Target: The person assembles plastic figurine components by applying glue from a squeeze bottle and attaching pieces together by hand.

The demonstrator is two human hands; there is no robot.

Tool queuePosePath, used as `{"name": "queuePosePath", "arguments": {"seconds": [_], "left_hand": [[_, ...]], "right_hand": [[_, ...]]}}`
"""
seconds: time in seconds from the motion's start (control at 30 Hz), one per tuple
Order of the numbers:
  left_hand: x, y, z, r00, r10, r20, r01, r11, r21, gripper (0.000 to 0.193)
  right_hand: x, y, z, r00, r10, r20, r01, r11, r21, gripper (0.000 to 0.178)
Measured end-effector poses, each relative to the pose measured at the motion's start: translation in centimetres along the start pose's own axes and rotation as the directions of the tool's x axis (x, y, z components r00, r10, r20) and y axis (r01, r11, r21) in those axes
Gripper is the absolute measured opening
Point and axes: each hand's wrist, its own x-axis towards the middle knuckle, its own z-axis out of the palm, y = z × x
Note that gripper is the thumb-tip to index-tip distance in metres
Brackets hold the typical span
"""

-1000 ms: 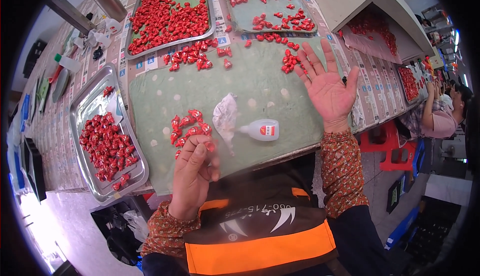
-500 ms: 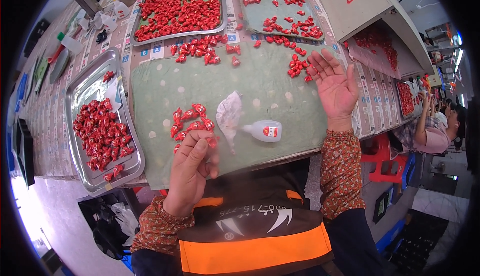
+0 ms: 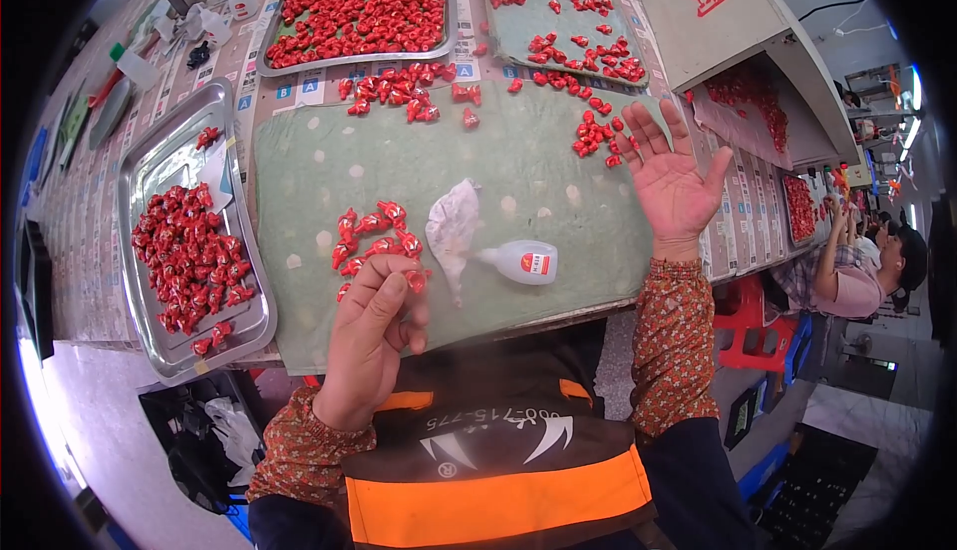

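Note:
My left hand (image 3: pixel 371 336) is closed, pinching a small glossy red piece (image 3: pixel 418 279) between thumb and fingertips. Just beyond it, several finished-looking red pieces (image 3: pixel 377 221) with pale markings lie on the green cloth mat (image 3: pixel 329 166). My right hand (image 3: pixel 678 186) is held palm up with its fingers spread, and nothing lies in it. Beside its fingertips sits a loose cluster of small red pieces (image 3: pixel 595 134). Between the hands, a crumpled white cloth (image 3: pixel 454 226) lies next to a small translucent squeeze bottle (image 3: pixel 526 262), whose nozzle points left.
A metal tray (image 3: pixel 261 326) with a heap of red pieces stands at left. Two more trays, a metal one (image 3: pixel 451 12) and a green-lined one (image 3: pixel 558 37), hold red pieces at the back. A grey box (image 3: pixel 728 17) is at right; a co-worker (image 3: pixel 857 276) sits beyond.
The whole view has shifted slightly. My right thumb has spread farther out from the palm. My left hand keeps its pinch on the red piece.

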Motion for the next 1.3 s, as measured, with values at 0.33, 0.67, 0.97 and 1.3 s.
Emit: {"name": "queuePosePath", "arguments": {"seconds": [0.33, 0.67, 0.97, 1.3], "left_hand": [[0.2, -0.3, -0.4, 1.000, -0.010, 0.001, 0.010, 1.000, -0.010, 0.019], [0.1, -0.2, -0.3, 1.000, -0.012, 0.000, 0.012, 1.000, -0.025, 0.019], [0.1, -0.3, -0.4, 0.998, -0.061, 0.028, 0.065, 0.985, -0.162, 0.017], [0.0, -0.1, 0.0, 0.997, -0.065, 0.036, 0.070, 0.982, -0.178, 0.015]], "right_hand": [[-0.2, -1.5, -1.6, 0.995, -0.098, -0.022, 0.069, 0.825, -0.561, 0.091], [-0.4, -1.4, -1.9, 0.985, -0.090, -0.144, 0.067, 0.985, -0.158, 0.093], [-0.8, -1.3, -2.1, 0.987, -0.108, -0.118, 0.104, 0.994, -0.039, 0.094], [-1.0, -1.3, -1.7, 0.982, -0.165, -0.097, 0.169, 0.985, 0.043, 0.092]]}}
